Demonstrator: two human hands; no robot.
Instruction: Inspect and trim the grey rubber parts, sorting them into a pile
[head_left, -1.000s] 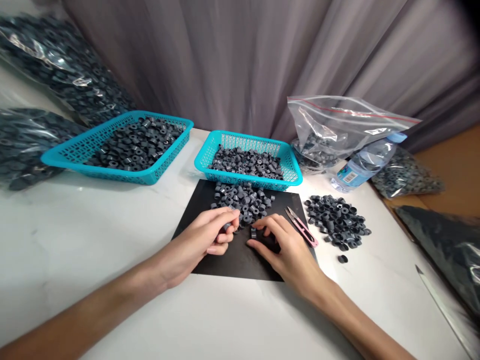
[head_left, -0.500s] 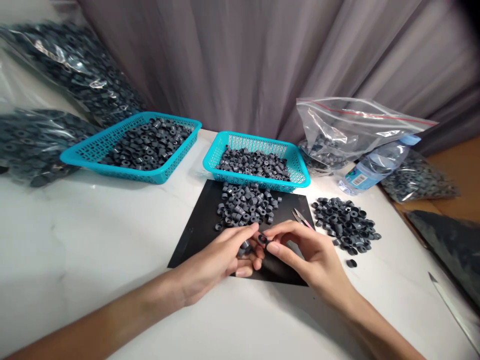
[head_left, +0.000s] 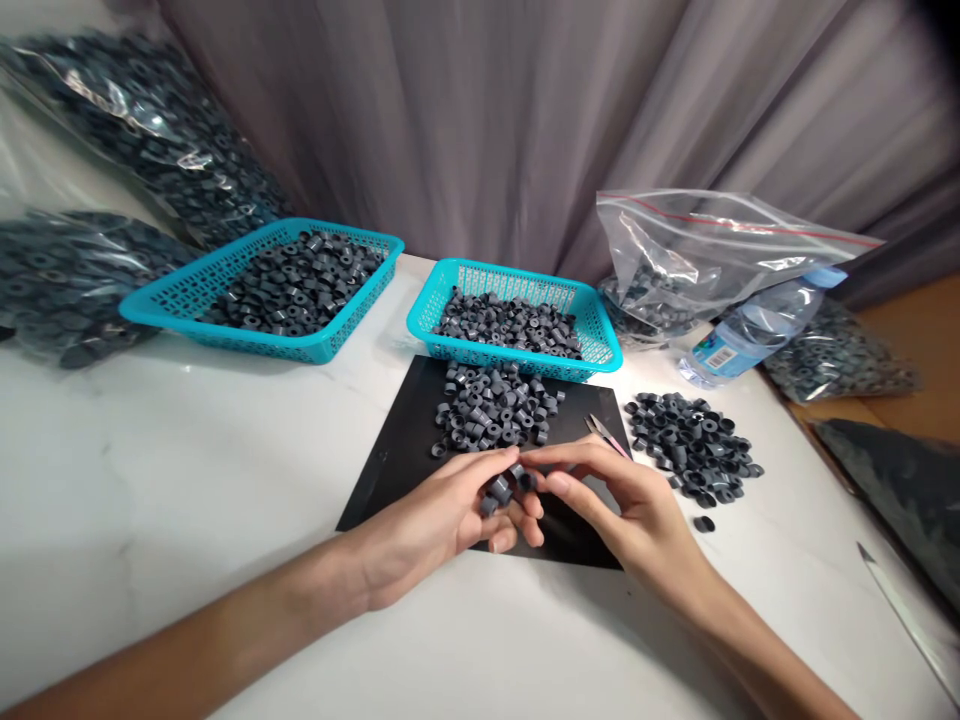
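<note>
Several small dark grey plastic caps (head_left: 501, 489) rest in my left hand (head_left: 457, 500), its palm turned up and fingers curled around them. One cap (head_left: 527, 482) sits at the left fingertips, beside my right hand (head_left: 622, 500). The right thumb and index finger are apart, close around that cap, with no firm grip visible. Both hands are above a black mat (head_left: 382, 470). Just beyond them lies a heap of grey caps (head_left: 491, 410) on the mat. Small snips (head_left: 606, 434) lie by the right hand, partly hidden by it.
Two turquoise baskets (head_left: 322, 345) (head_left: 517, 364) of grey parts stand behind. Another pile of caps (head_left: 690, 445) is on the right, with a water bottle (head_left: 757, 335) and a zip bag (head_left: 697, 240) beyond. Filled plastic bags (head_left: 82, 280) stand at left. A pointed blade-like strip (head_left: 900, 610) lies right.
My right thumb and index finger have parted from the pinched cap, which now sits at the left fingertips. The left fingers have opened slightly, showing more caps.
</note>
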